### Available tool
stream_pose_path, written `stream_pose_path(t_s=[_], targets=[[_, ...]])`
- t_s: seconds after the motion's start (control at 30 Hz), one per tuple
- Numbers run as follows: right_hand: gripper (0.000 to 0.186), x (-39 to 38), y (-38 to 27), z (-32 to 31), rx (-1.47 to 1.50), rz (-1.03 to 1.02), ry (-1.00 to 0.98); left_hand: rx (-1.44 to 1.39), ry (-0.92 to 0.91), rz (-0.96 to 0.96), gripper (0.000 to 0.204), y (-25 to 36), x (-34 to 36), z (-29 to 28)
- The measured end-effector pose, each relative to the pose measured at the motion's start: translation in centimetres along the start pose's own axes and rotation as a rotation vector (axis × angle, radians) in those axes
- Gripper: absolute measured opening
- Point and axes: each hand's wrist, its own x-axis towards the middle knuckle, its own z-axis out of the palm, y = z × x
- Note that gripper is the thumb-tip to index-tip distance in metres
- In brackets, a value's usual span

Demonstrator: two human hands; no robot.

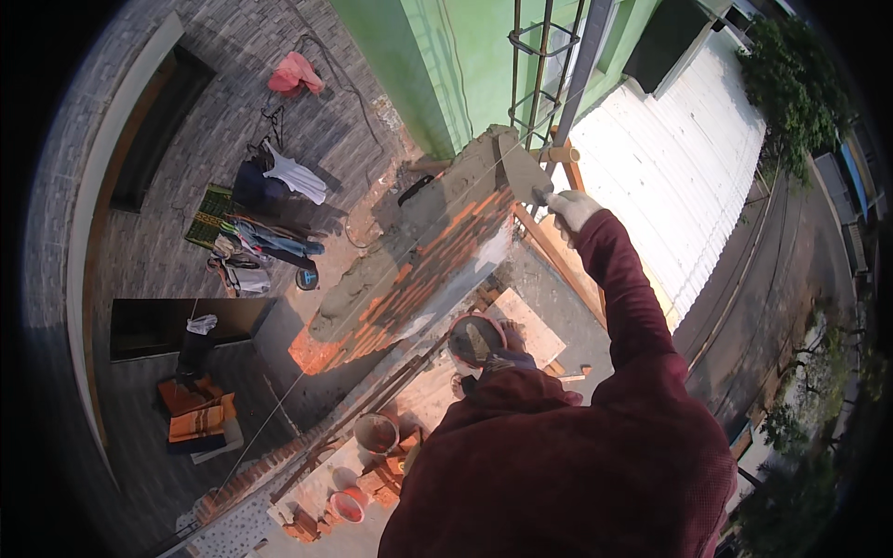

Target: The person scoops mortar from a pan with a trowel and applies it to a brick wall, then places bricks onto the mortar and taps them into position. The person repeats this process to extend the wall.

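One trowel (521, 167) in right hand (570, 208), wall (419, 260) edge

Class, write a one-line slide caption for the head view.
Gloved right hand spreads mortar with a trowel on a brick wall; left hand holds a bowl.

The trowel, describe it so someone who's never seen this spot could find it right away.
Find the red brick wall running up the middle toward the green building. At its far top end, on the grey mortar, lies the trowel, gripped by the gloved right hand. It is the only flat, grey, pointed blade there.
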Motion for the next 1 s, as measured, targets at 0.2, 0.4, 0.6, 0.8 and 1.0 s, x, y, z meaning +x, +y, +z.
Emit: stream_pose_path(t_s=[0.2, 0.4, 0.6, 0.8, 1.0], targets=[[0.043, 3.6, 6.5, 8.0, 1.098, 0.003, -0.104, 0.017, -0.006, 0.001, 0.050, -0.3, 0.1, -0.3], [0.043, 3.2, 4.0, 18.9, 1.333, 0.060, -0.153, -0.028, 0.049, 0.005, 0.052, 0.1, -1.3, -1.3], [0.034, -5.6, 5.8, 11.0, 0.064, -0.157, 0.412, -0.303, 0.170, -0.007, 0.055, 1.2, -2.6, -0.1], [0.034, -5.2, -9.6, -0.9, -1.147, -0.435, 0.706, -0.171, -0.051, -0.069, 0.052, -6.4, 0.8, 4.1], [0.027, 5.4, -17.9, 2.7, -1.298, -0.268, 0.594, -0.429, 0.088, -0.085, 0.052, -4.6, 3.4, 5.4]])
